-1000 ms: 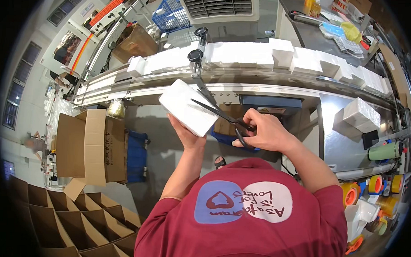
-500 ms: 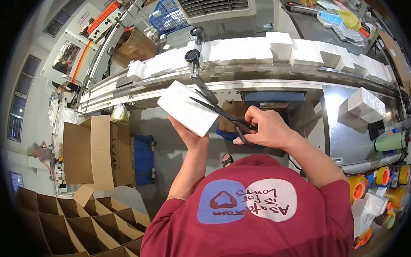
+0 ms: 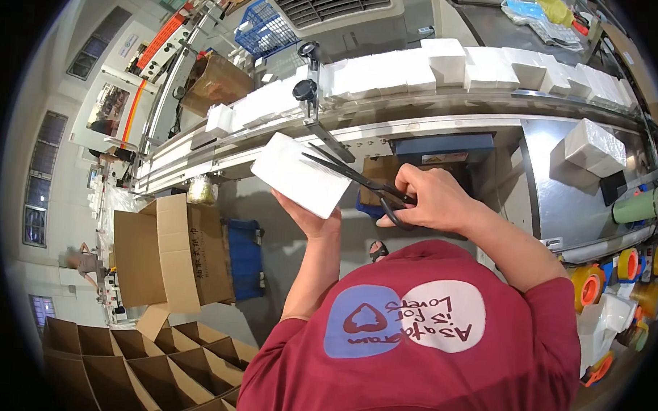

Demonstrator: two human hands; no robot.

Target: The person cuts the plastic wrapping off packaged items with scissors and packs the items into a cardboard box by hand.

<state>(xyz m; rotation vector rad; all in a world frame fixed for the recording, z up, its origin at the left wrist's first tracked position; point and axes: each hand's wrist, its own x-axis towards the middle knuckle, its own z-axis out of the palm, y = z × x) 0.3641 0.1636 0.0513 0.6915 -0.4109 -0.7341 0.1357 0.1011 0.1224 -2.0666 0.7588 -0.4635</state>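
My left hand (image 3: 315, 221) is closed around the lower edge of a white tissue pack (image 3: 294, 177), which it holds up at a tilt in front of the conveyor. My right hand (image 3: 438, 200) grips a pair of black scissors (image 3: 373, 184), with fingers through the handle loops. The scissors' blades are parted and point left, over the upper right part of the pack. Whether a blade touches the wrapping, I cannot tell. Most of my left fingers are hidden beneath the pack.
White packs (image 3: 384, 73) line the conveyor (image 3: 273, 142) beyond my hands. Another wrapped pack (image 3: 594, 148) rests on the steel table (image 3: 551, 186) at right, near tape rolls (image 3: 590, 288). An open carton (image 3: 179, 252) and divided cartons (image 3: 131, 358) stand left. A person (image 3: 88, 264) is far left.
The camera view has shifted slightly, so the surroundings sit a little differently. Both hands keep their hold, and the scissors stay over the pack with blades apart.
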